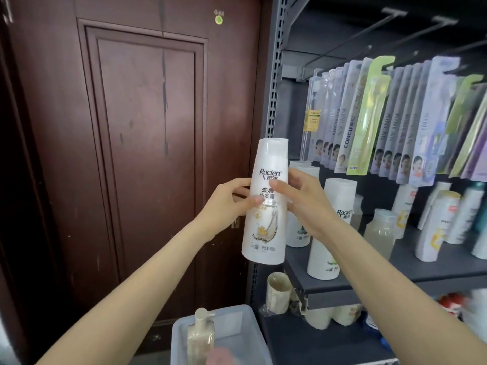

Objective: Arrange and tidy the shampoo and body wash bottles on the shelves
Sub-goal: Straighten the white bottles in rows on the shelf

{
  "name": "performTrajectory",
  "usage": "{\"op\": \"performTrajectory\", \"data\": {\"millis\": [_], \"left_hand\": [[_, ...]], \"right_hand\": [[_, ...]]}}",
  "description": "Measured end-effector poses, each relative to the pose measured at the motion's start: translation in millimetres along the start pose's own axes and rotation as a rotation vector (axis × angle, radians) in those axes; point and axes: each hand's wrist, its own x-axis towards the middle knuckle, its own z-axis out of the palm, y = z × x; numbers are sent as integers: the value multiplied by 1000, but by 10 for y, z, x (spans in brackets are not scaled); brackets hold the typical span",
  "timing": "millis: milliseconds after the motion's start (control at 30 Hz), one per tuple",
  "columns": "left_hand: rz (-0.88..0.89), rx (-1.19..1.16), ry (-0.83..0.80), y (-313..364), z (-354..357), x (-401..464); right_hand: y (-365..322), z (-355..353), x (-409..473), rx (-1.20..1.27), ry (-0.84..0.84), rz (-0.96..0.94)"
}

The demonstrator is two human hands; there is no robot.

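Both hands, left hand [228, 204] and right hand [303, 204], grip the upright white shampoo bottle [266, 206] beside the shelf [369, 283].

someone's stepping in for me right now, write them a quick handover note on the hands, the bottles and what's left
Left hand and right hand both grip the white Raclen bottle, held upright in front of the shelf's left edge.
Shelf: a matching Raclen bottle stands at the front, more bottles behind and to the right.
Bin below holds a pump bottle.
Left: shelve the held bottle, then the pump bottle.
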Motion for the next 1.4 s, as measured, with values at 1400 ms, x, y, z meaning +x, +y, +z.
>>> {"op": "performTrajectory", "data": {"millis": [1400], "left_hand": [[-80, 234, -68, -533, 1096, 709]], "right_hand": [[108, -1117, 67, -941, 150, -223]]}}
